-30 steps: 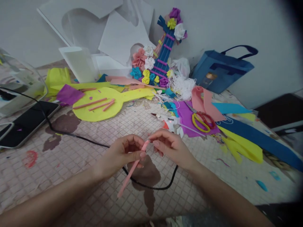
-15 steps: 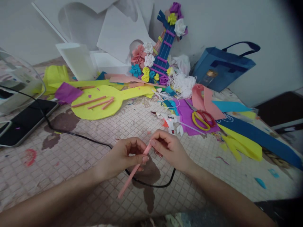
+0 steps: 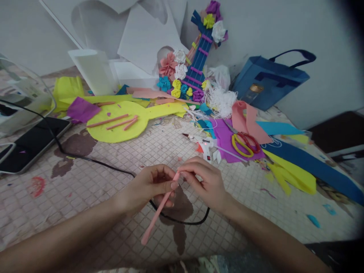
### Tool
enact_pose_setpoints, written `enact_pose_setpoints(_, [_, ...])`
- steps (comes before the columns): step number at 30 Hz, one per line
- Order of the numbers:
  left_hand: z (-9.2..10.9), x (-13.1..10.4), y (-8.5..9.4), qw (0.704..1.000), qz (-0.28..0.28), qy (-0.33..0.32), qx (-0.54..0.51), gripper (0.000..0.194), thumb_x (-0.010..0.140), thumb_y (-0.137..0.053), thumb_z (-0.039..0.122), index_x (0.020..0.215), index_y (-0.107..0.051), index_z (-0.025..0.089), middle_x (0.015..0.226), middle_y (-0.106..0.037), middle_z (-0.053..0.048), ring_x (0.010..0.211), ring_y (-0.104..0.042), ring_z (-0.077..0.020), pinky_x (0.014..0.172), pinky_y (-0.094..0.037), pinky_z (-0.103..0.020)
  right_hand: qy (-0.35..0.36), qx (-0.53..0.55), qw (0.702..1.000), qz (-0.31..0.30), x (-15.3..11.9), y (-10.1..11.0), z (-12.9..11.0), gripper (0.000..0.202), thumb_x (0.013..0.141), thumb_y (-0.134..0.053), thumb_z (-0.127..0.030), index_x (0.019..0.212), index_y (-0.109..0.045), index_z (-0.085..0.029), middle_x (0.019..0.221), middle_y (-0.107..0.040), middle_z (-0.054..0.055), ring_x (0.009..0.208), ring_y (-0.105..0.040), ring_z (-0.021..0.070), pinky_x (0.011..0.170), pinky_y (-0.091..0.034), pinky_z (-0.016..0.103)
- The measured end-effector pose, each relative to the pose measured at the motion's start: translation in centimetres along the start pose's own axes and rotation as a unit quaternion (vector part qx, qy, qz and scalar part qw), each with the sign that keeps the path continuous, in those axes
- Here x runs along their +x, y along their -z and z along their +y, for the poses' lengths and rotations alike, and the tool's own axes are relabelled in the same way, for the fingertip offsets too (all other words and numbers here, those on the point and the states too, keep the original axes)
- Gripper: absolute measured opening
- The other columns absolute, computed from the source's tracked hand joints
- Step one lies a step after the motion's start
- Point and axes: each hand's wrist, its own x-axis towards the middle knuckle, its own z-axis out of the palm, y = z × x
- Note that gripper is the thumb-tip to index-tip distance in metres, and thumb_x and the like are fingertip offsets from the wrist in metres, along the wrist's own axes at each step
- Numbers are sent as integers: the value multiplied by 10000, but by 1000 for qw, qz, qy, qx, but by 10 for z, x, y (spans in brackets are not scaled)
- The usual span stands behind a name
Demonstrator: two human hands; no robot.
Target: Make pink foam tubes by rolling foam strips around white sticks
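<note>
A thin pink paper strip [image 3: 157,217], apparently folded or rolled, slants down toward me over the table. My left hand [image 3: 156,184] pinches it near its upper end between thumb and fingers. At that upper tip, the fingers of my right hand [image 3: 203,180] are closed on the end of the strip. Beyond my hands lies a yellow guitar-shaped cutout [image 3: 122,133] with several pink sticks [image 3: 116,123] on it. A white glue gun [image 3: 205,146] rests past my right hand, its small red light showing.
Red and yellow scissors [image 3: 241,146] lie on purple paper [image 3: 223,131]. A flower-decorated blue guitar [image 3: 196,62] leans at the back, beside a blue bag [image 3: 267,81]. A black cable [image 3: 93,162] crosses the table under my hands. A phone [image 3: 34,142] lies left.
My right hand has turned over slightly at the strip's upper tip, its fingers now covering more of the end. My left hand still pinches the strip in nearly the same place.
</note>
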Motion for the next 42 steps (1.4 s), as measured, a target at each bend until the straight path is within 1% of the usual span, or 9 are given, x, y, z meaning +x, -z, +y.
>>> enact_pose_setpoints(7, [5, 0, 0, 998, 25, -3, -51, 210, 696, -751, 244, 801, -604, 138, 661, -579, 20, 583, -563, -87, 524, -552, -222, 105, -80, 991, -13, -5, 0, 4, 341, 886, -452, -74, 1188, -546, -198, 1046, -596, 85, 984, -577, 173, 830, -520, 316])
enact_pose_setpoints(14, [5, 3, 7, 995, 20, -20, -95, 146, 741, -716, 199, 830, -625, 127, 672, -578, 11, 588, -555, -69, 542, -564, -203, 165, -191, 967, -24, -3, -10, 5, 378, 879, -423, -48, 1243, -513, -94, 1056, -588, 164, 987, -567, 225, 805, -528, 369])
enact_pose_setpoints(18, [5, 3, 8, 995, 16, -9, -99, 138, 736, -719, 189, 820, -626, 131, 702, -580, 12, 589, -571, -73, 533, -574, -214, 84, -24, 996, -13, -3, -8, 6, 375, 885, -425, -50, 1219, -549, -166, 1082, -584, 113, 1002, -570, 181, 822, -519, 329])
enact_pose_setpoints(22, [6, 1, 5, 995, -13, 4, -98, 129, 736, -717, 172, 814, -621, 136, 709, -585, 13, 589, -585, -78, 508, -574, -210, -27, 151, 988, 13, -2, -5, 6, 286, 905, -451, -102, 1097, -618, -233, 933, -619, 29, 774, -609, 107, 685, -533, 257])
enact_pose_setpoints(27, [5, 1, 4, 995, -49, 30, -85, 147, 730, -719, 166, 831, -615, 142, 711, -587, 12, 583, -587, -81, 494, -573, -213, -67, 189, 979, 39, 1, -6, 5, 161, 870, -546, -153, 954, -667, -216, 811, -590, 11, 657, -567, 91, 566, -491, 227])
enact_pose_setpoints(33, [2, 1, 6, 994, -64, 28, -79, 144, 724, -719, 167, 815, -610, 144, 721, -598, 11, 583, -582, -83, 489, -573, -223, -13, 150, 989, 4, 1, -4, 9, 149, 843, -582, -137, 929, -673, -217, 853, -593, 30, 779, -573, 126, 624, -493, 248])
enact_pose_setpoints(37, [3, 0, 6, 996, -53, 31, -69, 167, 710, -730, 179, 814, -603, 145, 701, -594, 15, 577, -576, -85, 484, -567, -222, 90, 34, 995, -9, 1, 0, 14, 214, 870, -520, -98, 990, -653, -216, 898, -581, 42, 822, -569, 131, 693, -496, 269])
enact_pose_setpoints(40, [4, -1, 6, 996, -57, 32, -56, 189, 691, -744, 183, 809, -601, 148, 682, -597, 19, 563, -576, -88, 474, -559, -220, 165, -19, 985, -46, 2, 4, 15, 245, 888, -456, -71, 985, -638, -204, 905, -584, 49, 838, -569, 135, 730, -492, 279])
enact_pose_setpoints(42, [5, -1, 6, 996, -68, 33, -38, 206, 677, -754, 185, 808, -599, 147, 693, -612, 12, 565, -586, -96, 454, -543, -210, 158, 6, 984, -83, 3, 8, 15, 197, 900, -466, -106, 945, -634, -199, 885, -586, 42, 825, -570, 127, 758, -488, 278])
